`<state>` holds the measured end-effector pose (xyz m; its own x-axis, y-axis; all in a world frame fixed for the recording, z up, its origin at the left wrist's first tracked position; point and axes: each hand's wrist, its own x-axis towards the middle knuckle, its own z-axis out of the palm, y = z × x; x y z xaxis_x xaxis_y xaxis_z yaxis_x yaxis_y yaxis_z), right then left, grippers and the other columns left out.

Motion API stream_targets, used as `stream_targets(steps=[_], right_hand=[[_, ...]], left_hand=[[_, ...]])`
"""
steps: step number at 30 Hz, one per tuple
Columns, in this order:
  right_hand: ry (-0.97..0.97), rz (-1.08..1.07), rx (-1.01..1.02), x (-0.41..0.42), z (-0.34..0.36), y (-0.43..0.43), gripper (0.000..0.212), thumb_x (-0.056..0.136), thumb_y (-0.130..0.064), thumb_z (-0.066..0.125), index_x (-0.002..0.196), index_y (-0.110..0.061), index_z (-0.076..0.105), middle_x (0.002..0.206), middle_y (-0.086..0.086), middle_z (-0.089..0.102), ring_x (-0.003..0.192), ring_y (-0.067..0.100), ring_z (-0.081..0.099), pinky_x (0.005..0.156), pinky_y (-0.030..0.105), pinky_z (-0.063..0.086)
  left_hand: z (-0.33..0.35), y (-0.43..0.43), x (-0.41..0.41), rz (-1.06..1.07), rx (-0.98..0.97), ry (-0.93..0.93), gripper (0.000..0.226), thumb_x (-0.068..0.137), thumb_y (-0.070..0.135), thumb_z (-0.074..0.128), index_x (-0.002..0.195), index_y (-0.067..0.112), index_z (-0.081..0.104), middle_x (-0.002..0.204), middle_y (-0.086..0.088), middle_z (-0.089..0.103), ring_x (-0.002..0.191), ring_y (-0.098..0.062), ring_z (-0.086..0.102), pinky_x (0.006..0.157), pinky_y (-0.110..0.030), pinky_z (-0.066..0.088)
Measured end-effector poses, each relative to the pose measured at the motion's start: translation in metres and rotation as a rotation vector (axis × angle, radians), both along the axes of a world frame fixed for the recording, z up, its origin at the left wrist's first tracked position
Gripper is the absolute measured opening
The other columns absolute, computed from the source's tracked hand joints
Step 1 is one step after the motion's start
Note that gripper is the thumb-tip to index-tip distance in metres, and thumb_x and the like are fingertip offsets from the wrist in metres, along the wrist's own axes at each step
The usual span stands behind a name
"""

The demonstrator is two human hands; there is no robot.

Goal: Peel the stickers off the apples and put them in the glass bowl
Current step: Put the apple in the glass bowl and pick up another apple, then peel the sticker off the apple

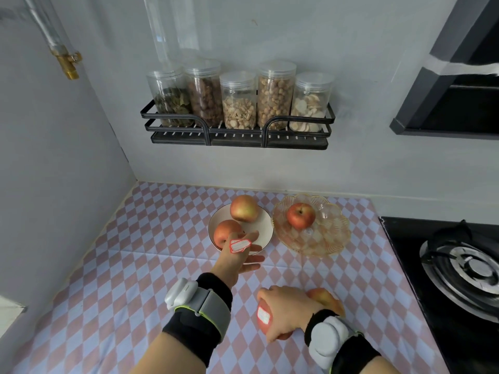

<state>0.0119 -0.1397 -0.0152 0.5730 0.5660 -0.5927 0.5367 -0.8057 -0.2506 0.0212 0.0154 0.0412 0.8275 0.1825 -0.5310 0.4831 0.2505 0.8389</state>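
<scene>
Red-bordered sticker (239, 245), blank, lies on left hand (237, 256), fingers spread; right hand (286, 310) fingers grip stickered red-yellow apple (325, 298).

Black wristbands (213, 290), grey strapped devices (186, 295)

Checkered counter (151, 238) lies open at left and centre; white bowl (260, 233), glass bowl (334, 238) and stove (459, 265) crowd the right.

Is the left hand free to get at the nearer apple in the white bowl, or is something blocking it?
Probably yes. The left hand is open, reaching over the white bowl's near rim, beside the nearer apple. A peeled sticker clings to the back of the hand, but nothing sits between the fingers and the apple.
</scene>
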Motion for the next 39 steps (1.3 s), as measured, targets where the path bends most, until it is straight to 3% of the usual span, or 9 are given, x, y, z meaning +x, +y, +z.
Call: stream_targets(steps=[6, 8, 11, 15, 19, 22, 27, 32, 39], right_hand=[[0.166, -0.617, 0.704, 0.024, 0.045, 0.01, 0.068, 0.057, -0.048, 0.077, 0.118, -0.034, 0.049, 0.109, -0.012, 0.063, 0.097, 0.004, 0.062, 0.075, 0.023, 0.051], [0.174, -0.708, 0.938, 0.034, 0.066, 0.016, 0.064, 0.06, -0.046, 0.082, 0.116, -0.036, 0.052, 0.11, -0.01, 0.063, 0.093, -0.001, 0.063, 0.072, 0.016, 0.049], [0.177, -0.736, 1.135, 0.04, 0.084, 0.027, 0.055, 0.072, -0.042, 0.081, 0.118, -0.035, 0.052, 0.113, -0.01, 0.061, 0.091, -0.005, 0.063, 0.062, 0.005, 0.049], [0.139, -0.663, 1.162, 0.04, 0.092, 0.039, 0.042, 0.082, -0.044, 0.074, 0.117, -0.042, 0.05, 0.113, -0.023, 0.055, 0.101, -0.005, 0.06, 0.07, 0.008, 0.049], [-0.226, -0.413, 1.203, 0.044, 0.099, 0.043, 0.031, 0.084, -0.041, 0.068, 0.109, -0.05, 0.051, 0.113, -0.047, 0.048, 0.11, -0.018, 0.047, 0.087, 0.0, 0.036], [-0.449, -0.362, 1.214, 0.05, 0.093, 0.044, 0.031, 0.081, -0.038, 0.071, 0.11, -0.037, 0.061, 0.114, -0.031, 0.054, 0.112, -0.004, 0.048, 0.096, 0.018, 0.041], [-0.583, -0.388, 1.186, 0.054, 0.092, 0.041, 0.014, 0.083, -0.024, 0.075, 0.096, -0.02, 0.074, 0.098, -0.007, 0.066, 0.094, 0.013, 0.062, 0.083, 0.037, 0.054], [-0.629, -0.391, 1.167, 0.057, 0.097, 0.037, 0.004, 0.083, -0.01, 0.076, 0.086, -0.012, 0.077, 0.086, -0.002, 0.069, 0.08, 0.013, 0.066, 0.069, 0.036, 0.057], [-0.568, -0.46, 1.117, 0.06, 0.102, 0.04, 0.003, 0.079, -0.011, 0.079, 0.082, -0.013, 0.08, 0.083, 0.0, 0.073, 0.079, 0.011, 0.067, 0.072, 0.03, 0.056]], left_hand=[[0.0, 0.015, -0.011, 0.095, 0.018, -0.093, 0.043, 0.096, 0.034, 0.062, 0.129, 0.008, 0.054, 0.111, -0.015, 0.068, 0.089, -0.026, 0.065, 0.078, -0.036, 0.056], [0.006, 0.016, -0.014, 0.064, -0.015, -0.093, 0.036, 0.094, 0.042, 0.063, 0.12, 0.016, 0.061, 0.113, -0.011, 0.07, 0.093, -0.025, 0.069, 0.083, -0.044, 0.059], [0.022, 0.012, -0.012, 0.006, -0.228, -0.039, 0.033, 0.089, 0.051, 0.067, 0.103, 0.021, 0.072, 0.102, -0.008, 0.077, 0.09, -0.029, 0.078, 0.073, -0.048, 0.063], [0.029, 0.015, -0.003, 0.04, -0.37, -0.1, 0.045, 0.091, 0.051, 0.063, 0.115, 0.014, 0.071, 0.109, -0.013, 0.079, 0.097, -0.03, 0.077, 0.075, -0.049, 0.063], [0.029, 0.025, 0.0, 0.053, -0.251, -0.102, 0.056, 0.086, 0.062, 0.064, 0.122, 0.019, 0.068, 0.116, -0.014, 0.076, 0.098, -0.032, 0.076, 0.072, -0.045, 0.063], [0.027, 0.027, 0.004, 0.086, -0.218, -0.11, 0.056, 0.084, 0.062, 0.066, 0.122, 0.02, 0.066, 0.119, -0.017, 0.073, 0.092, -0.032, 0.077, 0.067, -0.043, 0.063], [0.027, 0.024, 0.01, 0.134, -0.207, -0.109, 0.047, 0.087, 0.059, 0.064, 0.115, 0.021, 0.065, 0.12, -0.018, 0.068, 0.091, -0.034, 0.077, 0.062, -0.042, 0.062], [0.028, 0.021, 0.013, 0.16, -0.151, -0.106, 0.033, 0.089, 0.057, 0.064, 0.103, 0.027, 0.061, 0.114, -0.012, 0.063, 0.088, -0.032, 0.075, 0.057, -0.039, 0.062], [0.029, 0.022, 0.014, 0.163, -0.114, -0.118, 0.037, 0.09, 0.056, 0.062, 0.109, 0.025, 0.059, 0.115, -0.009, 0.062, 0.094, -0.031, 0.073, 0.058, -0.041, 0.063]])
